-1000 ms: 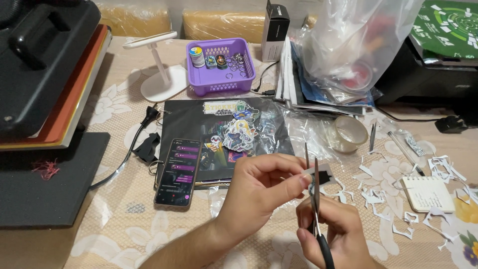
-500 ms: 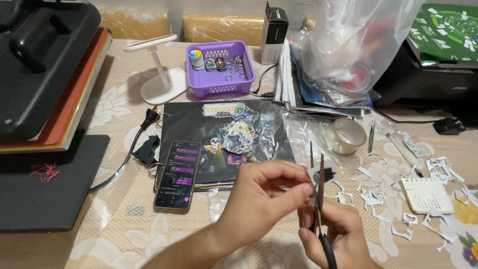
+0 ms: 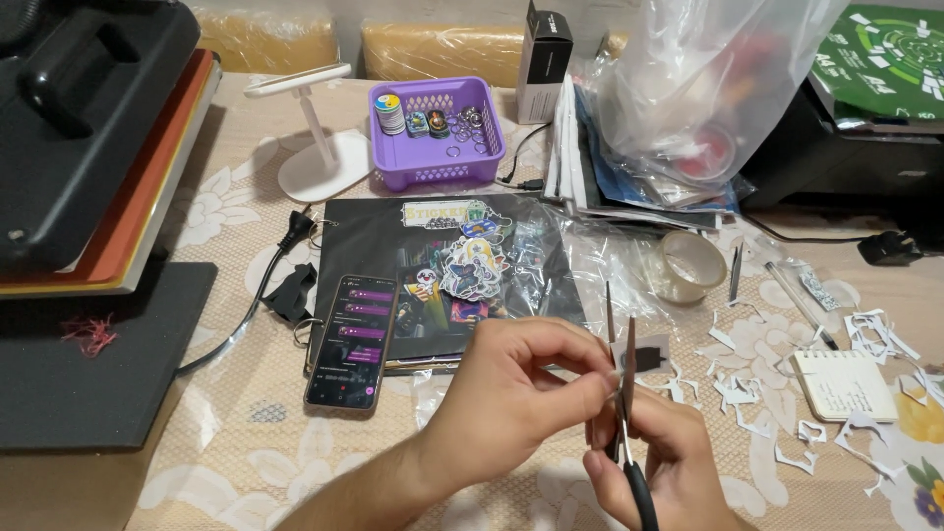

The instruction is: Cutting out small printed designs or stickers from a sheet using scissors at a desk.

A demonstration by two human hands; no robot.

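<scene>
**Trimming a small cutout**

While your left hand (image 3: 511,393) pinches the cutout (image 3: 644,359) between the open scissors (image 3: 621,393), your right hand (image 3: 659,462) grips the handles, fingers curled (blades upright, for fine turning). Beyond lie paper scraps (image 3: 747,393), a phone (image 3: 352,340), a purple basket (image 3: 438,162) and a black box (image 3: 543,59).

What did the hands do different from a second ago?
Very little. The right hand keeps the scissors upright with blades parted, and the left hand still pinches the small paper piece at the blades; both sit slightly lower in view. Nothing was picked up or let go. The phone, purple basket and paper scraps stayed put.
</scene>
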